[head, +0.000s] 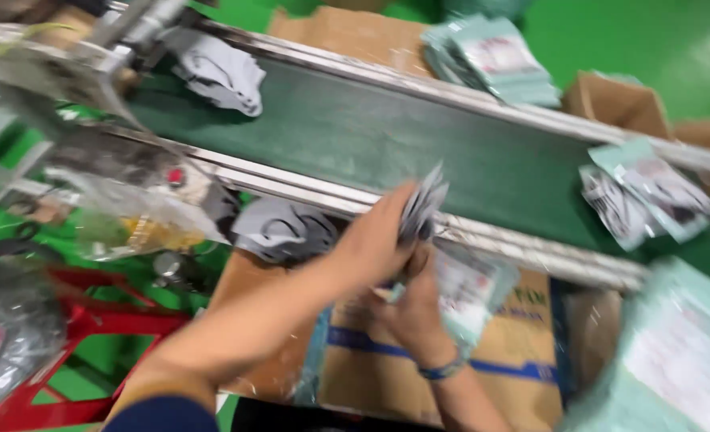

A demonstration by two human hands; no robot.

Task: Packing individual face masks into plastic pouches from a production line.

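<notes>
Below the green conveyor belt (419, 152) | left hand (371, 244) pinches grey patterned piece (424, 204) at belt's near rail | right hand (411, 308) grips pale green packet (471, 292) | cardboard box (483, 360) underneath, contents hidden | grey pieces (219, 68) on belt, blurred.
</notes>
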